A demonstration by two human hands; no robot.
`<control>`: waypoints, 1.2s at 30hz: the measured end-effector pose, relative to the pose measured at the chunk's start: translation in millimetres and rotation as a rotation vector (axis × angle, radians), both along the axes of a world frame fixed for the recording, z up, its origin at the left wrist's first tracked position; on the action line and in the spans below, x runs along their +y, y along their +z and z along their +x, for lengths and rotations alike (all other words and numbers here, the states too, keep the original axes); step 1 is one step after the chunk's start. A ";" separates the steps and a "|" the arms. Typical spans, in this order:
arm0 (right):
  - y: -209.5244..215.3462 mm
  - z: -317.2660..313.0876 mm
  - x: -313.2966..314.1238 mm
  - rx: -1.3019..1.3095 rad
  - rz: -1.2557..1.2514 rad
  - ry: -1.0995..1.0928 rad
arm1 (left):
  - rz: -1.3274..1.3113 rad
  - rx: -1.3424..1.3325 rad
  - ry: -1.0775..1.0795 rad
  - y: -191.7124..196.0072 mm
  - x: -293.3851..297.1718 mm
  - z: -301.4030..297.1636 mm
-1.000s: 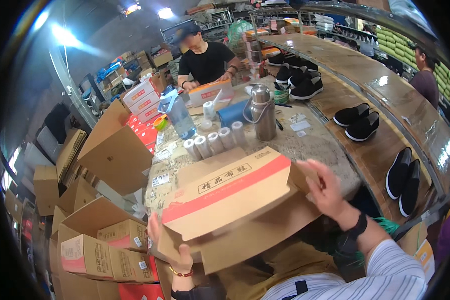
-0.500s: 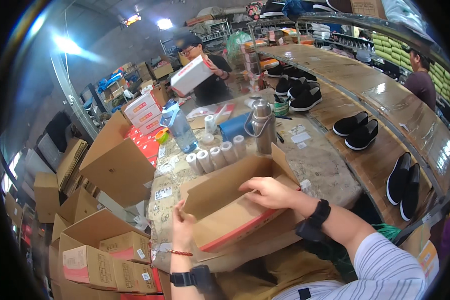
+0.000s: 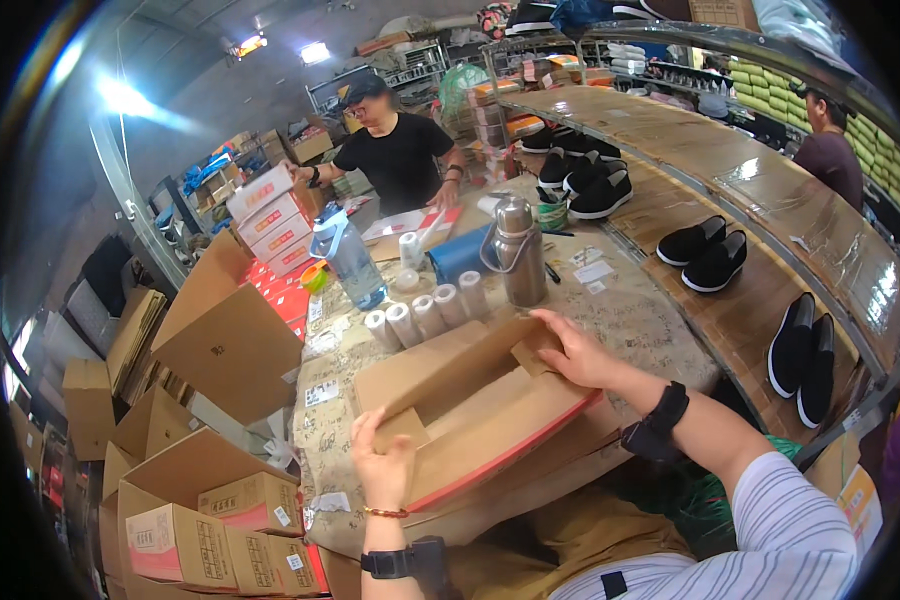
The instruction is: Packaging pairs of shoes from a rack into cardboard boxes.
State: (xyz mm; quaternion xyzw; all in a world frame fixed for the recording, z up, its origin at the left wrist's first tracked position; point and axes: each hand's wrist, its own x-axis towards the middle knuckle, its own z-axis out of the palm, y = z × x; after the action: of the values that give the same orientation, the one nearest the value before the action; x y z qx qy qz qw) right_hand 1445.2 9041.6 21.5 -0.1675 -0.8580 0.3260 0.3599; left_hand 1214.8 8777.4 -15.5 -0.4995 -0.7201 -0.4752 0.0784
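A brown cardboard shoe box [image 3: 470, 415] with a red edge lies partly folded on the patterned table [image 3: 630, 320] in front of me. My left hand [image 3: 382, 462] grips its near left end flap. My right hand [image 3: 578, 352] presses on the far right corner flap, fingers spread over the cardboard. Both wrists wear dark bands. The box's inside faces up and holds nothing.
A row of white tape rolls [image 3: 425, 315], a steel flask [image 3: 517, 250] and a blue water bottle [image 3: 348, 257] stand behind the box. A person in black [image 3: 398, 160] stacks white boxes [image 3: 270, 220] across the table. Black shoes [image 3: 705, 255] line the right bench. Cartons [image 3: 210, 520] pile up left.
The box has gone from closed, printed side up, to opened with its inside up. My right hand moved to the far right flap, my left to the near flap.
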 end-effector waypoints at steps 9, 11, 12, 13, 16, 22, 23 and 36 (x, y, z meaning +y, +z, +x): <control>27.5 10.5 -7.3 -0.317 0.155 -0.045 | -0.471 -0.050 0.230 61.5 10.1 55.1; 33.8 17.0 -11.7 -0.267 0.154 -0.052 | -0.529 -0.043 0.200 62.1 14.0 56.9; 36.1 21.5 -12.0 -0.222 0.150 -0.051 | -0.338 0.042 0.230 63.6 12.2 62.4; 36.9 26.4 -12.2 -0.087 0.172 -0.023 | -0.144 0.122 0.248 70.2 13.6 68.9; 38.8 37.7 -5.6 0.188 0.218 -0.030 | 0.127 -0.197 0.119 108.7 18.7 84.3; -21.1 93.2 47.1 -0.238 0.190 -0.191 | -0.524 0.481 0.389 53.0 40.4 75.3; -34.0 124.2 76.8 -0.377 0.306 -0.304 | -0.573 0.436 0.370 43.0 45.3 74.4; -42.8 435.6 136.9 -0.660 -0.219 -1.656 | -0.558 0.463 0.352 35.2 55.5 75.0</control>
State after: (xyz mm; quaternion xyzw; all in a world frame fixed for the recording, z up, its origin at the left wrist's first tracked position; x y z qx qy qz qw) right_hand 1880.8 9178.5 -21.3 -0.8511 -0.4862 -0.0225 0.1968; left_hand 1289.8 8832.9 19.6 -0.4644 -0.8593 -0.1157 0.1804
